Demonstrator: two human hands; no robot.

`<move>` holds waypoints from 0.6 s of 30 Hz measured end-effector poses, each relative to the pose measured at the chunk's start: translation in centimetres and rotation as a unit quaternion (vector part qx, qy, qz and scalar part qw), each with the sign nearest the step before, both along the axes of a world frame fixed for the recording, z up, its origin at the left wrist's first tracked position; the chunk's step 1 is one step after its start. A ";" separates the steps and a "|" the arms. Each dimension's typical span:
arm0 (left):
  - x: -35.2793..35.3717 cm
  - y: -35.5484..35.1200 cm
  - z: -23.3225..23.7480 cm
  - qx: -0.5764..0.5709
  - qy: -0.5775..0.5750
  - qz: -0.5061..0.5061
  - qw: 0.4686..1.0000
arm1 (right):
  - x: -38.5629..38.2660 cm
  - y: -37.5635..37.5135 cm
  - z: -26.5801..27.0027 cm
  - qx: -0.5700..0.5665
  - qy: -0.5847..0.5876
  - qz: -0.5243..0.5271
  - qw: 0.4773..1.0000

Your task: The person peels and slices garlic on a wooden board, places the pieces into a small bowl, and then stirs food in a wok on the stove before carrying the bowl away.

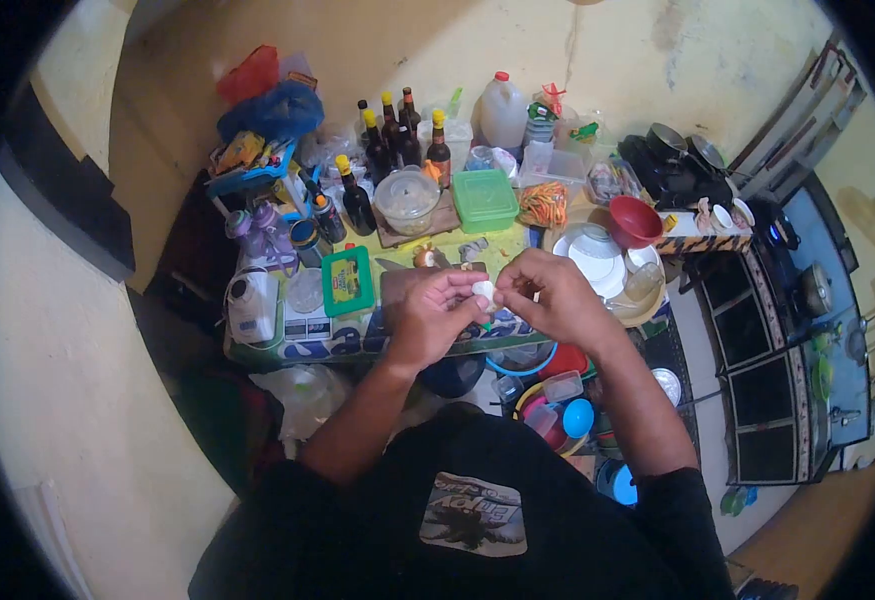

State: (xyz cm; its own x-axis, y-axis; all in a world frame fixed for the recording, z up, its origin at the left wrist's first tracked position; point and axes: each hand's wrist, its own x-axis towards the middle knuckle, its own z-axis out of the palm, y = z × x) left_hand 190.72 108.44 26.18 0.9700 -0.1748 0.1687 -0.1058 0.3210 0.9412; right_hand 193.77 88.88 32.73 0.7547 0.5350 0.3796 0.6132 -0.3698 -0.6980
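Peeling posture of the hands, seen from above. A small, smooth, rounded white piece (pixel 484 290) is held between both hands over the near side of the desk (pixel 502 256), which has a patterned covering. Fingers of the left hand (pixel 439 312) pinch it; those of the right hand (pixel 549 292) are bent together at its edge, their grip indeterminable. Beyond: a flat brown board (pixel 395 287), a rectangular green plastic box (pixel 485 202) and a round, translucent lidded tub (pixel 406 195).
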 end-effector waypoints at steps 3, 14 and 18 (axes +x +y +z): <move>-0.1 0.2 0.3 0.016 0.003 -0.005 1.000 | 0.0 -0.1 0.9 -0.027 -0.006 0.014 1.000; -0.8 0.2 1.5 -0.006 0.042 -0.027 0.999 | -0.4 -0.6 1.9 -0.064 -0.069 0.068 0.993; -0.9 0.4 1.6 0.002 0.072 -0.033 0.997 | -1.3 -0.4 2.2 -0.084 -0.083 0.055 0.991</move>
State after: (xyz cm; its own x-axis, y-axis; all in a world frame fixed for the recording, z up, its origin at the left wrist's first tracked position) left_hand 189.83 108.79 27.79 0.9704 -0.2399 0.0270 0.0524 0.3186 0.9464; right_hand 192.51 88.48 34.91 0.6220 0.6772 0.3932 0.7583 -0.3956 -0.5182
